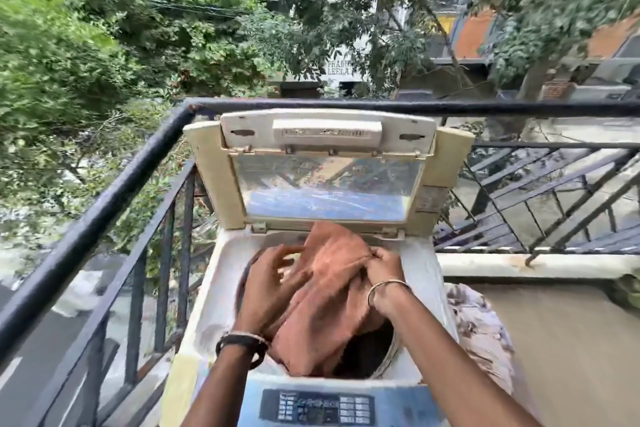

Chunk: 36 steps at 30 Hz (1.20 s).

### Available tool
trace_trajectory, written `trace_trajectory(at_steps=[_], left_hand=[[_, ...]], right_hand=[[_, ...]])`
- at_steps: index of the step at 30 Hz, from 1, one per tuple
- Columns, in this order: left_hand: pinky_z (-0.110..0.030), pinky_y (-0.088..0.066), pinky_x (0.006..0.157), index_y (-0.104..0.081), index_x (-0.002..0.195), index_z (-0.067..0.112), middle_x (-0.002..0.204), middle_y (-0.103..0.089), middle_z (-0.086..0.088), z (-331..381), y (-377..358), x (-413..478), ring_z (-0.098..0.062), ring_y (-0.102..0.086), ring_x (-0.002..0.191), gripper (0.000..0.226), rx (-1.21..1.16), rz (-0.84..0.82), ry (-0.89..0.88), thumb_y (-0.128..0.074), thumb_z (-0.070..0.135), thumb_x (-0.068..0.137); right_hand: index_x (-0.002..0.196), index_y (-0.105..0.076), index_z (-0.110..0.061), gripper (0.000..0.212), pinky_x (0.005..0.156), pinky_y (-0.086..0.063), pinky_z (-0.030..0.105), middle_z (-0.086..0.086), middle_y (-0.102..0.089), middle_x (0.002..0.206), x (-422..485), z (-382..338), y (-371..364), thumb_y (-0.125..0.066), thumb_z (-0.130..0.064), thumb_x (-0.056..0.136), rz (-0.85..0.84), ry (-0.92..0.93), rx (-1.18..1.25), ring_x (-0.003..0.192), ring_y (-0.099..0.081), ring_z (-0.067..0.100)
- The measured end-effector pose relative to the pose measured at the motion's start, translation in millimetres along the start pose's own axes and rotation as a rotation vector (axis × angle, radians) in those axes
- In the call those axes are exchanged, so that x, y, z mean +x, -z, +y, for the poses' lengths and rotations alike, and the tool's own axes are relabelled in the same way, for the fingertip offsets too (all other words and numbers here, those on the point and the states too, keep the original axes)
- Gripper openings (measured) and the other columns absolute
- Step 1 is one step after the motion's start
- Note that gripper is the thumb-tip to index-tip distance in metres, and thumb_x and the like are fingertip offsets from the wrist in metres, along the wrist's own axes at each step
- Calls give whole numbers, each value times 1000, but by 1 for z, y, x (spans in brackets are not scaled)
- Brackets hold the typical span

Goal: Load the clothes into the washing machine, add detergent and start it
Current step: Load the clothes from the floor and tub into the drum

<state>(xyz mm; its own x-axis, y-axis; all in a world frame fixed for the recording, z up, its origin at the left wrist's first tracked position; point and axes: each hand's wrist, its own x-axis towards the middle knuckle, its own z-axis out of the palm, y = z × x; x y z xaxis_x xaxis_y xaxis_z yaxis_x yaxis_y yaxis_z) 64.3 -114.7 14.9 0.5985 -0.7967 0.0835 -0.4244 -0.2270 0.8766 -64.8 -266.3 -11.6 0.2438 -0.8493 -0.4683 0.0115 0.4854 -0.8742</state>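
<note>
A top-loading washing machine (424,274) stands on a balcony with its lid (325,163) raised upright. A rust-brown cloth (329,308) lies bunched over the drum opening and hangs partly into it. My right hand (384,269) grips the cloth's upper right edge with curled fingers. Over the cloth's left side, my left hand (268,282) has its fingers spread, blurred by motion, touching the fabric. The control panel (317,407) sits at the near edge. No detergent is in view.
A black metal railing (104,208) runs along the left and behind the machine. A patterned cloth or cover (478,329) lies beside the machine on the right. A concrete balcony ledge (554,340) stretches to the right. Trees and buildings lie beyond.
</note>
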Motion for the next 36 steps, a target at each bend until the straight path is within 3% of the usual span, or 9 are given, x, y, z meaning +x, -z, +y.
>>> trace_trajectory(at_steps=[3,5,7,14,17,23,26,30,36], left_hand=[[-37,-59,81,-65,95,38,96,-71,12,-10,-9,0,-3,-69,85,26,48,63,47,-78,23,78],[-35,-59,80,-69,98,27,93,-73,11,-10,-15,2,-1,-69,82,19,58,55,70,-75,20,81],[-32,-59,80,-70,97,24,89,-73,12,-8,-21,5,1,-69,80,14,59,57,51,-73,22,83],[-24,-56,76,-70,91,25,84,-73,15,13,-75,3,3,-67,76,13,45,-50,-18,-66,31,80],[-19,-54,72,-69,87,25,81,-72,15,22,-110,-3,2,-66,76,5,54,-121,-55,-68,24,82],[-26,-56,72,-71,89,24,80,-72,14,45,-193,-11,2,-66,74,7,44,-237,-77,-70,20,84],[-28,-58,70,-71,89,24,80,-72,16,62,-242,-10,2,-67,73,6,34,-262,-73,-69,20,84],[-26,-57,69,-70,86,25,78,-71,18,86,-311,-8,3,-66,71,9,19,-214,-32,-68,16,85],[-18,-54,66,-69,85,19,71,-65,16,102,-415,3,2,-64,67,7,109,-289,44,-67,12,84]], right_hand=[[87,-63,-6,20,53,-49,24,6,-59,66,0,13,23,-48,7,91,-124,-327,-91,51,-62,13],[106,-64,-5,15,81,-53,39,9,-58,95,1,19,36,-52,-7,96,-173,-410,-150,94,-66,23],[118,-62,-1,25,89,-52,44,13,-60,110,3,19,44,-54,-10,96,-163,-393,-142,113,-59,32],[92,-66,0,16,50,-47,20,13,-63,70,3,-1,75,-52,8,89,51,46,-97,52,-58,10],[84,-69,-9,18,52,-49,19,10,-68,70,3,-8,106,-58,6,84,56,206,-220,57,-64,9],[76,-71,-16,23,52,-51,23,6,-72,69,27,0,204,-62,3,83,203,163,-275,61,-68,19],[80,-71,-7,22,46,-50,19,4,-69,64,42,-1,262,-58,10,84,237,110,-299,50,-64,6],[73,-74,-16,20,63,-59,33,3,-75,71,74,6,342,-65,1,77,289,61,-340,66,-72,19],[72,-69,-13,26,48,-46,22,11,-69,63,136,23,433,-58,9,83,308,-75,-264,50,-58,17]])
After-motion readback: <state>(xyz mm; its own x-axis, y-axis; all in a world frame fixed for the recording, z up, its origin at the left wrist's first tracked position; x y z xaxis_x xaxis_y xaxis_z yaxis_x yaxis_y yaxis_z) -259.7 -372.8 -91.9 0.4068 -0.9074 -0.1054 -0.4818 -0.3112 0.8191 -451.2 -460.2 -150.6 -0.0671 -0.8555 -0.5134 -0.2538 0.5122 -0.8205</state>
